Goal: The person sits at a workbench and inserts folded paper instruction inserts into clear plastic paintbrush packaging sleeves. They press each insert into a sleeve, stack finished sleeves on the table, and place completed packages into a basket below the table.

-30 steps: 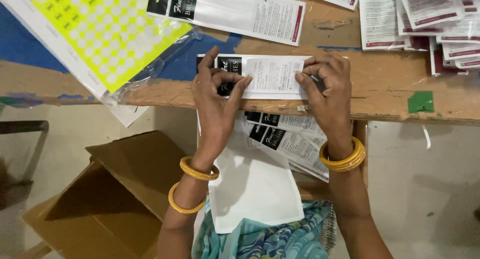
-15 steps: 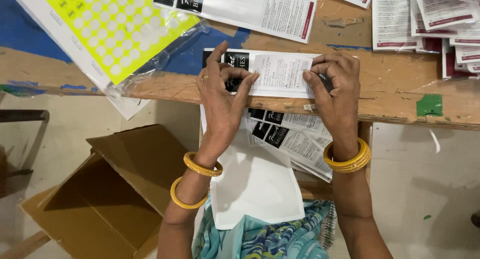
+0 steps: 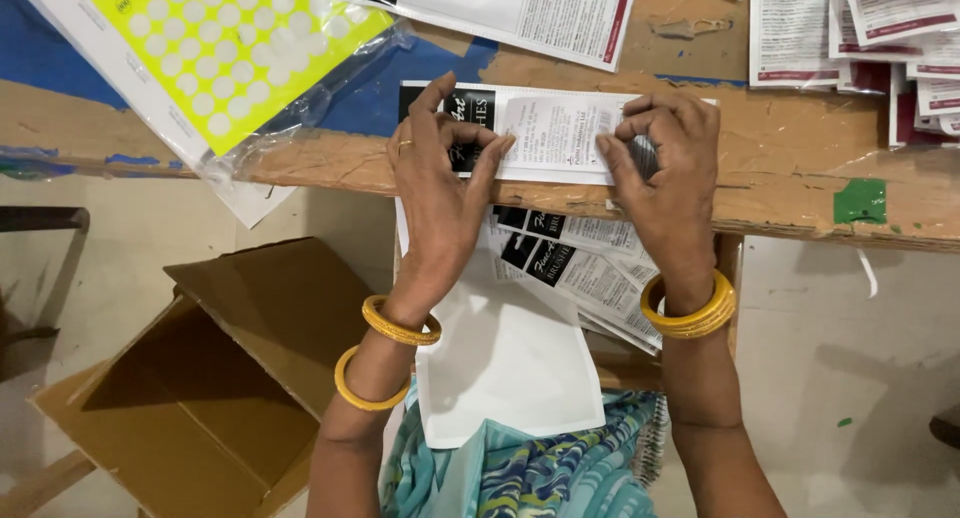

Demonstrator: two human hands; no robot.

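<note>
Left hand point(image 3: 440, 193) pressed down on the dark end of a printed card point(image 3: 555, 133), fingers spread with fingertips pinning it; right hand point(image 3: 665, 163) curled narrow over the card's other end, fingertips pinching at a small spot near its edge, what it gripped hidden. Card lay flat at the near edge of the wooden surface point(image 3: 800, 198), long side along the lip. Risk, judged: card sat close to the lip, so an uneven push could slide it off toward the stack of cards point(image 3: 580, 268) on the lap or the open cardboard box point(image 3: 220, 378) below; a crooked pinch could crease or skew it. Card looked thin, white with small print and a black panel at one end. Farther off, a yellow sticker sheet point(image 3: 220, 48) in clear wrap, more printed cards point(image 3: 850, 28) at far right
</note>
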